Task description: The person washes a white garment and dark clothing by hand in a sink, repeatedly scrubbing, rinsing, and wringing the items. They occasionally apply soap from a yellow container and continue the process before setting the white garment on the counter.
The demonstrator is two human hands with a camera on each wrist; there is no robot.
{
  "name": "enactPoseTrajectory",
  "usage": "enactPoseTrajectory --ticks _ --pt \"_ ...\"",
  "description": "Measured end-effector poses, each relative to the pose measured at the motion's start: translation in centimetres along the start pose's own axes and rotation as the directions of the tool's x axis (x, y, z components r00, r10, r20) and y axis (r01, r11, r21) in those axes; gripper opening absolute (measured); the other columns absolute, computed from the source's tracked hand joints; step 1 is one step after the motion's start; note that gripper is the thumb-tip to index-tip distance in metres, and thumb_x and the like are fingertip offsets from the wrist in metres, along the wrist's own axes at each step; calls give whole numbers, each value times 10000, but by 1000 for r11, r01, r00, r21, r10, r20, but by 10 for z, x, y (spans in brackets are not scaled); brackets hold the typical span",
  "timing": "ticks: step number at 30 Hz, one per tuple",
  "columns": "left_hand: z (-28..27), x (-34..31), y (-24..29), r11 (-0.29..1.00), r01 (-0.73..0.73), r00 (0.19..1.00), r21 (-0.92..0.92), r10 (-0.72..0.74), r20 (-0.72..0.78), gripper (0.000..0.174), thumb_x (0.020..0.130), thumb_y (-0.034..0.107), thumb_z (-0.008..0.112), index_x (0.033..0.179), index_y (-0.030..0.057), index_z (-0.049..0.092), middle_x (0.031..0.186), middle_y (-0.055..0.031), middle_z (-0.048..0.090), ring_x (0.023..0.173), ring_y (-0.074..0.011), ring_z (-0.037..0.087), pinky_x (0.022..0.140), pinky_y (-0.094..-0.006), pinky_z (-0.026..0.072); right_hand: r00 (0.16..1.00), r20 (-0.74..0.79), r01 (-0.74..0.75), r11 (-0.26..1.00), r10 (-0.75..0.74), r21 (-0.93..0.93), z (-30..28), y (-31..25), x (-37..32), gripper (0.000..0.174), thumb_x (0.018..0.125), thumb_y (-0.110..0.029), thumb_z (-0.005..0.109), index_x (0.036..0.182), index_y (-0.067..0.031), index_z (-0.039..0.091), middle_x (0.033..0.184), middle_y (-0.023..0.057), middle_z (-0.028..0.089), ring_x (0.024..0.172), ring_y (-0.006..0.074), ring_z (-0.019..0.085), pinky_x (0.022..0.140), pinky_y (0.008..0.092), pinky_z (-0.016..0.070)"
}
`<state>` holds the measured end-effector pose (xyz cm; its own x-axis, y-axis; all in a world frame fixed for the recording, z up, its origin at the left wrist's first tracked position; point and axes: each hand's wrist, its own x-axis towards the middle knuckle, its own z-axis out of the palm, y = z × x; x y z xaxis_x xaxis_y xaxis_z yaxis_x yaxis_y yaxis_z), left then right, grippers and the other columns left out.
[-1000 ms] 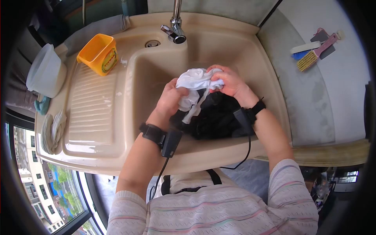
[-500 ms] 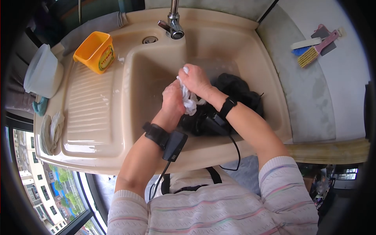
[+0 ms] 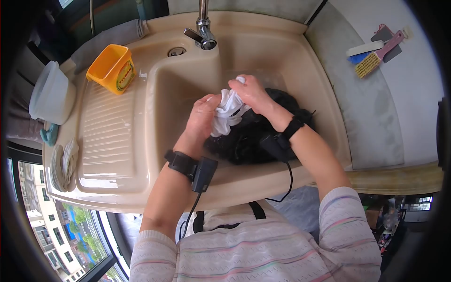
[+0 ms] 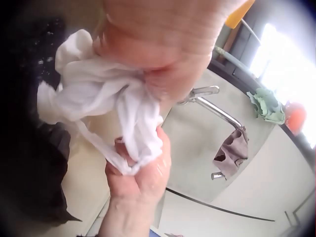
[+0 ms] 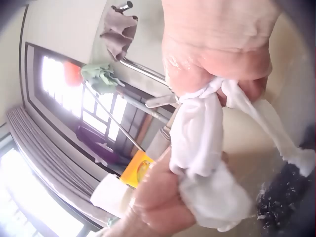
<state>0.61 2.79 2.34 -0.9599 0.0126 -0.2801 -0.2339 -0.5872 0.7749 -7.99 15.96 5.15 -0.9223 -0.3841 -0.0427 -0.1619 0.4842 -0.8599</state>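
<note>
A wet white cloth [image 3: 229,105] is stretched between both hands above the sink basin, its lower folds hanging loose. The left hand [image 3: 202,117] grips its left part with curled fingers; the right hand [image 3: 253,95] grips the upper right end. Seen from the left wrist, the cloth [image 4: 108,94] hangs in folds and a thin strip runs down to the right hand [image 4: 140,173]. In the right wrist view the cloth [image 5: 197,133] spans from one hand to the other. Dark wet fabric [image 3: 244,141] lies in the basin under the hands.
A chrome faucet [image 3: 205,37] stands behind the basin. On the left are a ribbed drainboard [image 3: 108,136], a yellow tub [image 3: 112,70], a white container [image 3: 52,96] and folded cloths [image 3: 63,164]. Brushes [image 3: 371,63] lie on the right ledge.
The hands came together around the cloth, twisting it into a bunch, then moved apart again with the cloth between them. More of the dark fabric shows on the right than at first.
</note>
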Motion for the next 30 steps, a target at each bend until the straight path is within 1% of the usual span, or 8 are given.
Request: enactPoseTrajectory --ticks 2,7,13,15,21,23,27,30 --pt "-2 -4 8 998 -46 996 37 43 76 251 764 82 544 1003 7 526 915 -72 576 817 -163 565 722 -282 457 982 177 -129 911 63 392 -11 -3 -1 187 784 -195 546 704 -27 566 658 15 552 607 105 510 545 273 405" --pt "17 -15 14 968 -151 935 199 75 346 559 661 37 662 1171 38 434 1026 -47 545 888 -150 534 813 -278 423 974 225 -163 812 41 560 -9 -33 -16 145 778 -181 575 719 -48 576 668 -1 543 607 85 502 549 248 405" --pt "24 -16 -5 912 -33 946 410 -104 307 273 612 78 730 850 57 598 806 -29 598 767 -124 551 704 -266 445 973 218 -82 770 -76 632 -14 -58 -21 125 747 -171 615 714 -57 578 668 1 549 592 85 509 546 243 410" --pt "11 -9 -12 815 14 990 579 -91 105 214 607 92 718 779 39 603 721 -24 595 671 -128 558 658 -255 445 996 71 -2 745 -60 667 -34 -62 -16 124 735 -165 625 712 -53 576 658 4 546 581 89 512 543 243 410" --pt "1 -5 11 910 132 991 392 -113 -72 173 660 62 587 822 2 583 679 -60 579 602 -149 564 496 -296 465 995 -87 -4 929 39 370 -75 8 -5 136 712 -145 609 717 -13 579 649 24 560 569 101 507 518 264 407" --pt "1 -3 10 998 -49 999 34 49 -22 246 688 9 503 928 -35 535 754 -95 586 624 -194 587 537 -344 507 991 -10 -122 936 133 329 -60 20 -22 198 726 -187 631 727 5 582 652 27 566 570 105 506 519 267 413" --pt "-11 8 5 985 -65 998 -161 64 -8 420 651 -94 361 1051 -43 478 998 -200 548 940 -320 559 810 -455 466 854 433 -375 918 287 131 -33 20 -50 337 765 -341 649 859 -23 588 730 34 581 667 92 526 593 236 426" --pt "2 -6 13 953 -24 1000 -303 25 0 457 625 -117 334 1039 4 486 995 -202 538 1000 -354 522 872 -493 417 764 619 -311 945 182 107 -17 29 -57 485 662 -401 715 936 -22 586 700 29 566 535 95 504 375 224 347"
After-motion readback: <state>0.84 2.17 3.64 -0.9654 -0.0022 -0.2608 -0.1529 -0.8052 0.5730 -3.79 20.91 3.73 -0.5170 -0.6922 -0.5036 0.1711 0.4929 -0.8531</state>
